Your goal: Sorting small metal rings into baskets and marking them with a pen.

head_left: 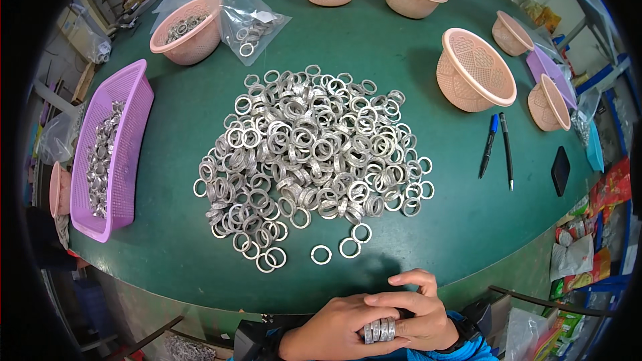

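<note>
Several metal rings (379,330) sit in a row, in the head view, between the hands at the near edge of the green table (461,174). The left hand (336,327) curls around them; the right hand (426,317) touches them, fingers bent, but whether it grips, I cannot tell. Beyond lies a ring pile (307,147), right of a purple basket (138,140).

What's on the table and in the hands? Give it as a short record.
Hands: left hand and right hand together at the near edge of the table
Between them: row of metal rings; which hand grips it is unclear
Mid-table: heap of loose rings
Left: purple basket holding small metal pieces
Right: blue-capped pen, black pen
</note>
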Tool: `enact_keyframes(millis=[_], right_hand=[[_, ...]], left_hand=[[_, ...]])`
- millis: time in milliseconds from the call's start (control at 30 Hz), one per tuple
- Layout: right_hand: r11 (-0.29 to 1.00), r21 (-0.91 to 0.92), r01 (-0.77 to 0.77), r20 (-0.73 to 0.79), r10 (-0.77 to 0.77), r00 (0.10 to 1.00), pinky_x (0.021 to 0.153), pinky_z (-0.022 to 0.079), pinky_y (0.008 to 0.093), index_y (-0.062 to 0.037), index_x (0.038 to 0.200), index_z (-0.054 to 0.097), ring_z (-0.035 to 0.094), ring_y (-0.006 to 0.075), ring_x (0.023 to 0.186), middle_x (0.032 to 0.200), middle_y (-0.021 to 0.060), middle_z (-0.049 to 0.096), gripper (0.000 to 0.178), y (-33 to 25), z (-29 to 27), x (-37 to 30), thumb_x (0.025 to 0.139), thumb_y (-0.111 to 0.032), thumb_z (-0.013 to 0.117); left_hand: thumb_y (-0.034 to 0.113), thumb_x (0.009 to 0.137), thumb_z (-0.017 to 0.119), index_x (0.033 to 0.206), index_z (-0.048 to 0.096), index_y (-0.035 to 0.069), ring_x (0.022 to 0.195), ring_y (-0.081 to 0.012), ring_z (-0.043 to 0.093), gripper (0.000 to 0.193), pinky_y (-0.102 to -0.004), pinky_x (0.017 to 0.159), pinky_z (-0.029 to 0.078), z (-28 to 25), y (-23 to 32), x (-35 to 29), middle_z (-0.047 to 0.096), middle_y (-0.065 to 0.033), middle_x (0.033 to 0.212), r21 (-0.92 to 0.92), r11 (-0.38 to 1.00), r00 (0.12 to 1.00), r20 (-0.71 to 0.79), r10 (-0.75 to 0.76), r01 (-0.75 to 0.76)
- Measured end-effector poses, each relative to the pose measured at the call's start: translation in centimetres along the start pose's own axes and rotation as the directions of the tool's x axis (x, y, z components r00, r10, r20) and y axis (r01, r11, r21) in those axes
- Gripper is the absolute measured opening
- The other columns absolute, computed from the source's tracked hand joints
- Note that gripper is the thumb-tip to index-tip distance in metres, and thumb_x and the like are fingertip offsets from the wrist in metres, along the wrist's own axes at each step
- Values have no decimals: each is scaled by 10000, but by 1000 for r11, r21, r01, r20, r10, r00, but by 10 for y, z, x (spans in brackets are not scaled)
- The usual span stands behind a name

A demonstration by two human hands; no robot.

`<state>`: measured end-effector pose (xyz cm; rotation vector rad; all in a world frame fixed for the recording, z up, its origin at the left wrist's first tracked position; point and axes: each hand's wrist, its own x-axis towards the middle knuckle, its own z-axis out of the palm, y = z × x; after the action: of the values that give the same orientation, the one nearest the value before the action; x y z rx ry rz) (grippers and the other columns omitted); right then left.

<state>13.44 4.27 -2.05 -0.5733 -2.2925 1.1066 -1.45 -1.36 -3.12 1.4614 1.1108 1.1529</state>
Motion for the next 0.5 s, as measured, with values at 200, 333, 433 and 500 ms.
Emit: enact_keyframes(millis=[200,333,433,500], right_hand=[[999,-7,53,9,-53,999,791,312,346,-112,688,646,413,252,974,1034,102,549,114,1,-1,2,628,-209,651],[999,44,-31,109,26,994,812,312,368,-89,715,647,413,277,997,1064,133,523,149,0,-6,7,611,-189,682],[961,206,187,-2,-191,982,790,368,388,1,822,567,463,307,930,1075,180,476,189,2,-5,14,697,-139,594],[911,407,-61,203,-25,979,888,251,445,-11,841,594,349,360,1076,1186,204,395,239,-3,-11,13,641,-128,658]], left_hand=[[198,617,726,815,562,27,698,-194,576,309,-269,660,449,-4,0,-2,587,-67,729,54,998,991,122,-51,45],[184,628,697,780,559,30,691,-204,571,256,-290,676,446,-8,-5,1,582,-71,723,189,975,988,123,97,-120],[158,648,655,789,560,19,703,-221,569,220,-316,695,443,-9,-10,5,581,-83,738,291,913,958,70,278,-286],[134,663,609,839,531,3,764,-230,549,233,-331,738,429,-11,-13,1,562,-87,793,308,896,947,84,309,-319]])
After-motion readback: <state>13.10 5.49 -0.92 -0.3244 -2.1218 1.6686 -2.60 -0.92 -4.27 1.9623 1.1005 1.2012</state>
